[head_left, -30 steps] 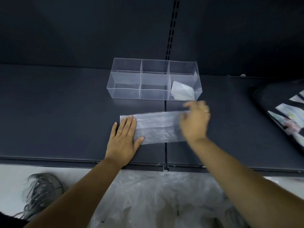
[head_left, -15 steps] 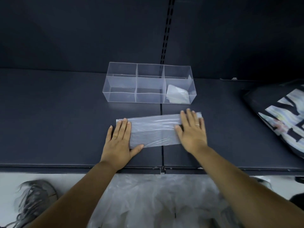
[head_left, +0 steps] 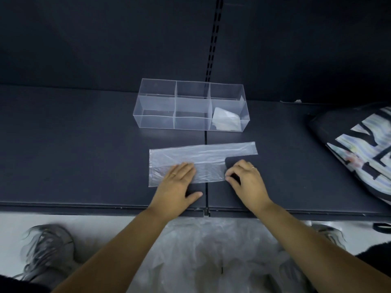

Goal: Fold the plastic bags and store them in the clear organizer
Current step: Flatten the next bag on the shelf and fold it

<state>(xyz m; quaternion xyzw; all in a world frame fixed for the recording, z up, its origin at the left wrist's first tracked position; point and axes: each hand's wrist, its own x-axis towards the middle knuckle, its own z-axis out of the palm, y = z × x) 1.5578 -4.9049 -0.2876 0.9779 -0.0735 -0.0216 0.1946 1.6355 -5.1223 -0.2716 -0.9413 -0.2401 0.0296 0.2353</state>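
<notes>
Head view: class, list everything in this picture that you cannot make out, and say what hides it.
All in the head view.
Plastic bag: the part under the left hand is hidden; whether the curled right hand pinches its edge is unclear.
Folded bag in the clear organizer: layers blurred behind the wall.
Patterned bag: cut off by the right edge.

Left hand [head_left: 175, 187]: bare, with a thin gold-coloured ring [head_left: 173, 174] on one finger.
Right hand [head_left: 247, 180]: bare, wearing a second band [head_left: 252, 167] of the same yellow metal.
Forearms [head_left: 118, 250]: bare down to the lower edge of the frame.
Lower left: grey trainer [head_left: 48, 250] with pale laces — blurred.
Lower right: second shoe [head_left: 326, 233], grey, mostly hidden behind the right forearm.
Clothing: dark fabric [head_left: 374, 256] at the lower right edge — garment type unclear.
</notes>
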